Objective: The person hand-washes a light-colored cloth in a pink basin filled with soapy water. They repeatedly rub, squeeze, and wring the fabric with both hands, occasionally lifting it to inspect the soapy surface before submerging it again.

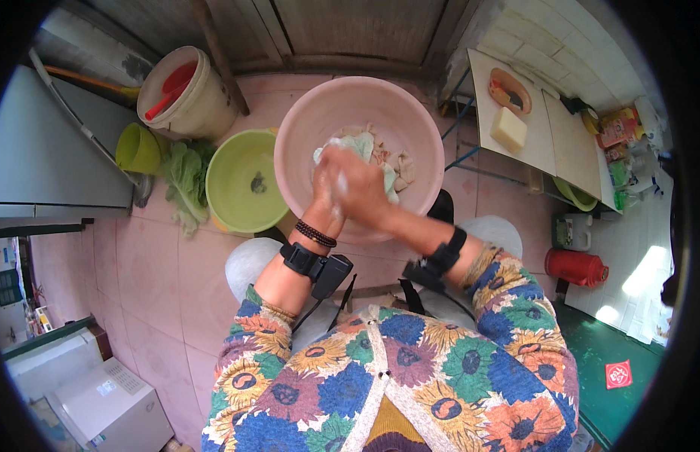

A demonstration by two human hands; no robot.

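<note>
A large pink plastic basin [432,135] stands on the floor in front of me, with pale green cloth [361,146] and beige patterned cloth [405,168] in it. My left hand [325,181] and my right hand [358,183] are pressed together above the cloth, with white suds on them. The right hand is blurred and covers part of the left. Pale green cloth shows just beyond and beside both hands; the fingers are mostly hidden, so whether either hand grips it is unclear. Black straps with small devices sit on both forearms.
Left of the basin are a green basin [245,186] holding water, leafy greens [186,175], a green pail [138,150] and a white bucket [183,113] with a red dipper [172,90]. At right, a low table [511,150] bears a yellowish block [508,130]; a red thermos flask [576,268] lies nearby.
</note>
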